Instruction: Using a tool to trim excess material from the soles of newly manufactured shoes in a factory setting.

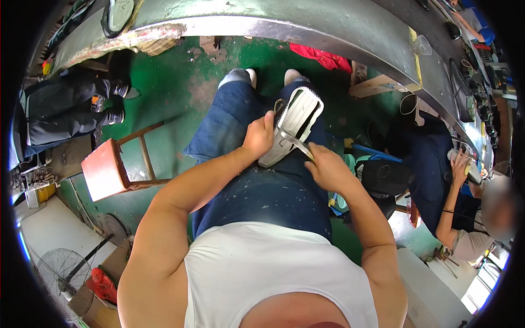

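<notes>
Over my lap, my left hand (pixel 259 135) is closed on the side of a shoe (pixel 301 113) and steadies it against my thighs. The shoe's pale underside faces up, with a white rim and a dark gap along one edge. My right hand (pixel 330 170) grips a curved metal hand tool (pixel 297 144) with a yellowish handle end. Its metal end lies over the middle of the shoe; I cannot tell whether it touches. The exact kind of tool is not clear, and my fingers hide part of its handle.
A long metal bench (pixel 229 26) crosses in front, with a clear cup (pixel 421 45) and shoes on it. A red-seated stool (pixel 104 170) stands left, near a person's legs (pixel 71 109). To the right, a co-worker (pixel 465 218) sits. Red cloth (pixel 321 58) lies under the bench.
</notes>
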Available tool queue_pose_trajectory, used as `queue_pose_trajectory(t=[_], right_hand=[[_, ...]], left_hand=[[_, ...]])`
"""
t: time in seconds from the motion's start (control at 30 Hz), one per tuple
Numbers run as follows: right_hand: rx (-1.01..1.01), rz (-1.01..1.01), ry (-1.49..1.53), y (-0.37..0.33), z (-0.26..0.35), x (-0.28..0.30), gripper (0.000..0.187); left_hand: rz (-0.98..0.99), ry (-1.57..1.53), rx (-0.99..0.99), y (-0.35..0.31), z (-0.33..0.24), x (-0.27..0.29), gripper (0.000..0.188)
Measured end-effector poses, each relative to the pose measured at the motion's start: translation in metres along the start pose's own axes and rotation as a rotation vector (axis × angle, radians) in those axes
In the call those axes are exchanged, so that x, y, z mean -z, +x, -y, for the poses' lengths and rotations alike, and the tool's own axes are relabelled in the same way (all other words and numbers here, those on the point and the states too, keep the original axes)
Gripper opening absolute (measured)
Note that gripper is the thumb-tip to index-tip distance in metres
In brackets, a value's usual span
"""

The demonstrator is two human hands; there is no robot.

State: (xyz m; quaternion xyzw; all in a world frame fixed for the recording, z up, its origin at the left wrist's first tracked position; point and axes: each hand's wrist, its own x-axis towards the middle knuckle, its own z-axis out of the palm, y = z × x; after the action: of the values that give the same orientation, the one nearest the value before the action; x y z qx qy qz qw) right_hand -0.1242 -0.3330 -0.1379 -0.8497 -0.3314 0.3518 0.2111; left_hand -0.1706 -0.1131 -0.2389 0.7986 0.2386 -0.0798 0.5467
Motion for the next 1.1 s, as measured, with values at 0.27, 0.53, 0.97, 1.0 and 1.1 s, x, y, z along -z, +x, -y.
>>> queue_pose_trajectory(t=[0.27,0.53,0.97,1.0,1.1], right_hand=[[-0.081,-0.32,-0.132,0.01,-0.03,-0.01,0.028],[-0.058,-0.3,0.198,0.007,-0.026,0.038,0.03],[0.029,-0.307,0.154,0.031,-0.044,0.008,0.034],[0.074,-0.285,0.297,0.027,-0.039,0.009,0.034],[-0.052,-0.193,0.125,0.022,-0.039,-0.015,0.036]], left_hand=[[-0.007,0.283,-0.55,-0.002,-0.005,0.001,0.048],[0.36,0.633,-0.396,0.001,-0.043,0.023,0.06],[0.201,-0.07,-0.032,-0.03,0.026,0.007,0.074],[0.229,0.017,-0.082,-0.033,0.014,0.013,0.081],[0.364,0.176,-0.028,-0.041,-0.019,0.025,0.099]])
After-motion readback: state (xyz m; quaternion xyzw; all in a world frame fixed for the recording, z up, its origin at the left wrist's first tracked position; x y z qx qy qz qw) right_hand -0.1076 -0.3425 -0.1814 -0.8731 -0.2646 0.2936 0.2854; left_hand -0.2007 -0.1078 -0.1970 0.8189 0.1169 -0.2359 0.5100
